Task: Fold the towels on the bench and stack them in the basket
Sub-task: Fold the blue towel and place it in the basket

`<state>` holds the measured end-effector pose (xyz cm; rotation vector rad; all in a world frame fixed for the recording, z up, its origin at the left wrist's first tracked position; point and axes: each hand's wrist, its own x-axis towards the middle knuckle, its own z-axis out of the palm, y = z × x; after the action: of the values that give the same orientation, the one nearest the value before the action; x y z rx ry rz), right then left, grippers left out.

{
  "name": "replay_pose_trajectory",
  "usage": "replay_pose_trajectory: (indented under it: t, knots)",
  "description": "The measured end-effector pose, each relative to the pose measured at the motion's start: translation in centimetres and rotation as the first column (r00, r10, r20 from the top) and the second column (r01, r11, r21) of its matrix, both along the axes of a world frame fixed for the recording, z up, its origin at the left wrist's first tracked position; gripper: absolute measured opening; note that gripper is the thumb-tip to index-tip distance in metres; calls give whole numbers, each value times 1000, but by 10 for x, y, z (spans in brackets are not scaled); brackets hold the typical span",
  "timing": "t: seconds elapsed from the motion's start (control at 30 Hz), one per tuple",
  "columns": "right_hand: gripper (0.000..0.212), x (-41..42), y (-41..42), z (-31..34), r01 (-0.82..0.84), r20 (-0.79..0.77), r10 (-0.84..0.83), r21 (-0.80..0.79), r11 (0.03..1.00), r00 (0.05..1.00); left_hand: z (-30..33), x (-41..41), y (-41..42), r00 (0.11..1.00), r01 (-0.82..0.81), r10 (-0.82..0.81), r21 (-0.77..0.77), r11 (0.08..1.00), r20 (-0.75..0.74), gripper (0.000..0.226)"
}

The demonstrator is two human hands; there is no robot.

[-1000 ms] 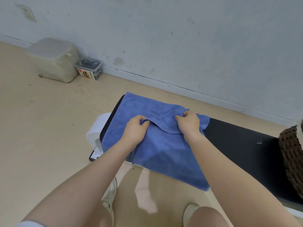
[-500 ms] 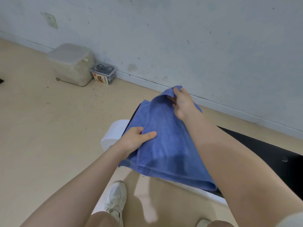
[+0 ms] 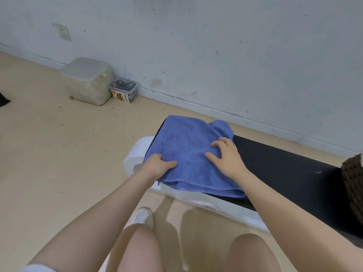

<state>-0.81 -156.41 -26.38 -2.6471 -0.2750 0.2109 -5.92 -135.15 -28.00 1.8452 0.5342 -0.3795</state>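
Pinching the near-left edge of the folded blue microfibre towel (image 3: 188, 154), the left hand (image 3: 157, 166) has thumb on top, fingers hidden beneath. Right hand (image 3: 227, 158) rests spread and wide on the cloth at 3 o'clock, gripping nothing. Towel lies on the left end of the black padded worktop (image 3: 284, 173). Brown woven basket (image 3: 353, 185) at 3 o'clock, cut off by frame edge.
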Motion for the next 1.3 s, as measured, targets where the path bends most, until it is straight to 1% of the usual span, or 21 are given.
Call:
replay_pose_trajectory:
  t: [0.03,0.07,0.13,0.17,0.23,0.3,0.37,0.4,0.47,0.53,0.63,0.73,0.77,0.83,0.9,0.93,1.03,1.1,1.17,1.2,1.3]
  knots:
    - [58,-10,-9,1,-20,-14,19,-56,998,1000,0,-5,1,1000,6,-7,53,999,6,17]
    - [69,-19,-18,1,-52,-54,47,-106,993,997,-2,-8,3,999,-27,24,93,995,29,23]
    - [86,-35,-31,-3,-140,-136,114,-202,969,984,-5,-16,9,983,-156,145,97,983,112,37]
    - [90,-41,-35,-6,-185,-155,149,-253,950,977,-5,-20,12,964,-226,211,78,971,162,38]
    - [83,-48,-38,-12,-238,-139,201,-353,905,970,-4,-27,16,929,-317,294,75,945,223,35]
    - [64,-50,-34,-14,-248,-61,245,-401,882,968,-7,-31,20,916,-350,314,114,930,251,30]
    - [41,-48,-27,-14,-249,12,273,-374,893,962,-13,-30,25,923,-358,318,177,917,218,26]
    - [31,-46,-24,-12,-251,25,277,-352,902,961,-14,-28,25,925,-359,326,162,919,195,27]
    - [20,-40,-20,-9,-251,21,276,-353,901,961,-14,-28,24,941,-322,308,88,943,140,32]
    - [12,-36,-20,-7,-219,17,250,-422,880,968,-17,-26,24,962,-262,249,122,957,109,34]
    - [14,-37,-24,-7,-120,7,141,-478,870,990,-18,-24,24,982,-180,161,256,950,97,35]
    - [24,-44,-31,-10,36,20,-30,-473,881,999,-18,-26,21,987,-152,134,244,958,92,33]
    - [22,-46,-35,-11,110,31,-107,-431,895,994,-16,-27,19,982,-170,151,187,968,110,31]
    - [15,-50,-42,-10,287,35,-287,-239,928,957,-11,-29,13,955,-254,257,-40,966,151,25]
    - [13,-52,-46,-6,441,-72,-438,40,897,896,0,-32,7,914,-341,389,-298,892,119,23]
    - [16,-52,-47,-3,492,-143,-473,157,856,869,4,-33,5,904,-352,415,-374,858,103,22]
    - [26,-52,-46,4,604,-368,-481,438,666,796,17,-37,-5,928,-269,359,-483,833,102,12]
    - [25,-53,-40,12,641,-500,-401,607,469,767,23,-38,-9,934,-249,347,-530,810,91,3]
    - [17,-56,-39,24,642,-559,-331,726,246,760,30,-38,-14,926,-243,367,-600,762,91,7]
    - [17,-57,-40,30,627,-560,-318,760,169,765,35,-38,-17,923,-227,371,-631,742,105,11]
    - [17,-59,-50,40,602,-544,-339,794,87,767,49,-37,-26,901,-211,413,-699,683,132,19]
